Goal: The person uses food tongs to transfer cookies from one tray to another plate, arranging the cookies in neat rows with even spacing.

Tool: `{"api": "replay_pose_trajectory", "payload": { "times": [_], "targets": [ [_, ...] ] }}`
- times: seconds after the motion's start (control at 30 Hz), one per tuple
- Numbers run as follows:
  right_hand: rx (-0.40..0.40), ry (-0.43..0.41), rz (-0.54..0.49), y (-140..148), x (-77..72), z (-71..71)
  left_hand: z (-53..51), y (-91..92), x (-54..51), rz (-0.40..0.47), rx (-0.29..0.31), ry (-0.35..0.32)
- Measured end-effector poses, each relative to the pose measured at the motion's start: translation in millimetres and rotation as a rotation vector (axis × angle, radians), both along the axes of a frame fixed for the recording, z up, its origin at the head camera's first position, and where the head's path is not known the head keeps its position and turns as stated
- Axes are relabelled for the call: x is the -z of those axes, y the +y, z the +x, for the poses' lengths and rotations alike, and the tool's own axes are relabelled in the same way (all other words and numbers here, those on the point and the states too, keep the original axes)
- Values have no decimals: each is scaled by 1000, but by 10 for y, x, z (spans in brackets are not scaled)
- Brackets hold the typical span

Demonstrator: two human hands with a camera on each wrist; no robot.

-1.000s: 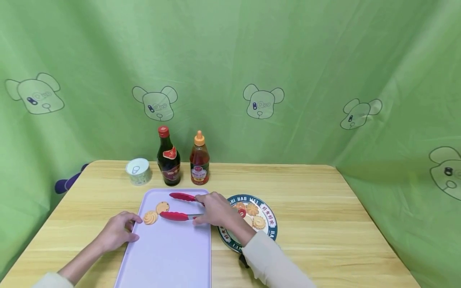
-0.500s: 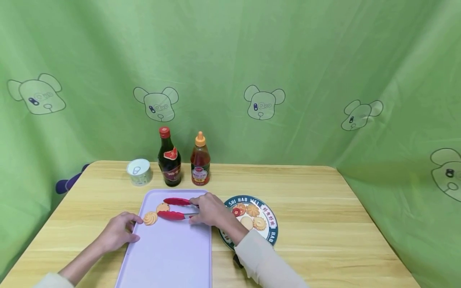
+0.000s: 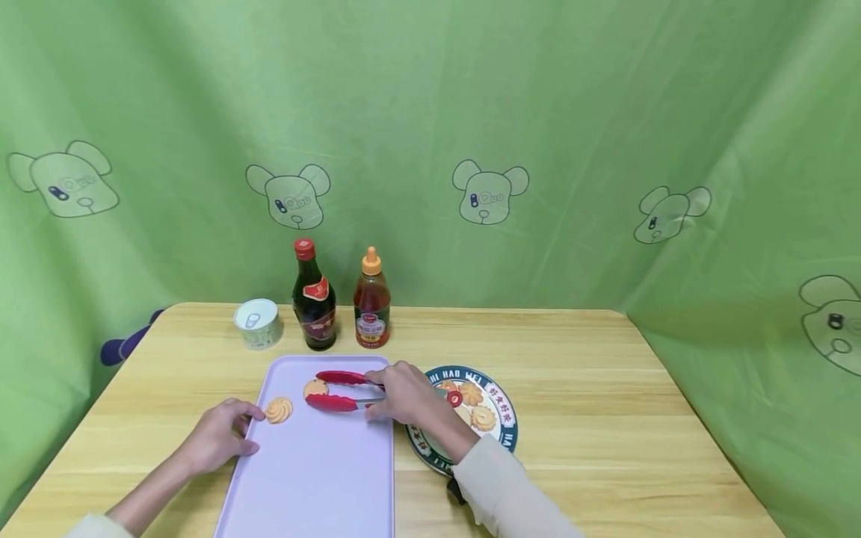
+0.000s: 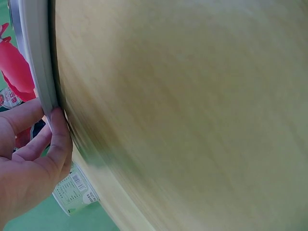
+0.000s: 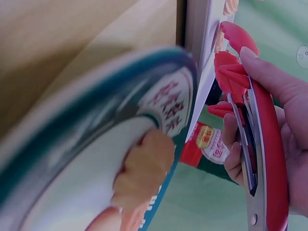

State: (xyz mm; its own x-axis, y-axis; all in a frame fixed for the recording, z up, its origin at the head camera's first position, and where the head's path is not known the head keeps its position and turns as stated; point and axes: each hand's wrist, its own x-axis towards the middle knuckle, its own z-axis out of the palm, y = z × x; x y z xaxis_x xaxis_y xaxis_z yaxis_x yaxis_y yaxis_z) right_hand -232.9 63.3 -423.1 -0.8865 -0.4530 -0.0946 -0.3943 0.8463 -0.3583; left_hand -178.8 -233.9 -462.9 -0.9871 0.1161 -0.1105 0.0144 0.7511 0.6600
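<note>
My left hand point(image 3: 222, 433) pinches the left edge of a lilac tray point(image 3: 316, 471); in the left wrist view the fingers point(image 4: 61, 139) lie against the rim. With my right hand point(image 3: 406, 396) I hold red-tipped metal tongs point(image 3: 332, 403) over the tray's far part. Between their spread tips sits a round cookie point(image 3: 315, 388) with dark bits, partly hidden. A swirled cookie point(image 3: 279, 410) lies on the tray near my left fingertips. Under my right forearm stands a green-rimmed plate point(image 3: 507, 442) bearing several cookies point(image 3: 483, 418), some of them hidden by the arm.
Behind the tray stand a pull-tab can point(image 3: 258, 323), a dark bottle point(image 3: 315, 308) with a red cap and a sauce bottle point(image 3: 372, 310) with an orange nozzle. A green curtain point(image 3: 417, 97) hangs behind the wooden table point(image 3: 605, 403).
The tongs first went left over the round cookie, then back right. That cookie has shifted right, away from the swirled one. The left hand stays on the tray's edge.
</note>
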Motion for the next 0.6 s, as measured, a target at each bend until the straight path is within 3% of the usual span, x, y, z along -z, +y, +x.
{"api": "replay_pose_trajectory", "payload": {
  "times": [0.23, 0.47, 0.6],
  "targets": [
    [25, 0, -44, 209, -28, 74, 5, -5, 2, -1, 8, 13],
    [55, -57, -83, 451, -131, 185, 15, 0, -10, -6, 9, 12],
    [59, -30, -87, 615, -194, 247, 15, 6, -19, -14, 7, 10]
  ]
}}
